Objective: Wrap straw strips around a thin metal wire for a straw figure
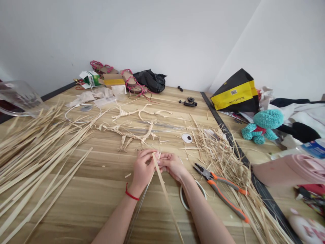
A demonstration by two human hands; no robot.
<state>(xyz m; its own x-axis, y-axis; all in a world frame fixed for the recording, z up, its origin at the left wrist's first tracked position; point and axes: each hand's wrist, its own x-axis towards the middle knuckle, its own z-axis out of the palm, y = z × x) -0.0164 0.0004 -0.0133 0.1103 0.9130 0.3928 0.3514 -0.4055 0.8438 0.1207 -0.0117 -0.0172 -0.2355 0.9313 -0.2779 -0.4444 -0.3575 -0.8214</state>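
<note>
Close together over the middle of the table, my left hand (145, 166) and my right hand (173, 165) both pinch a flat pale straw strip (164, 190). Its long end hangs down toward me between my forearms. Thin metal wires (139, 207) run from under my left hand toward the near edge. What exactly lies between the fingertips is partly hidden. Just beyond my hands lies a straw-wrapped wire figure (132, 136), with another branching wrapped piece (142, 112) behind it. Under my right forearm is a white tape roll (181, 200).
Pliers (223, 189) with orange-grey handles lie right of my right arm, beside a heap of straw scraps (228, 159). Long straw strips (45, 159) cover the left side. Sandals (132, 81), a black plastic bag (151, 80) and a teal figure (266, 123) sit farther off.
</note>
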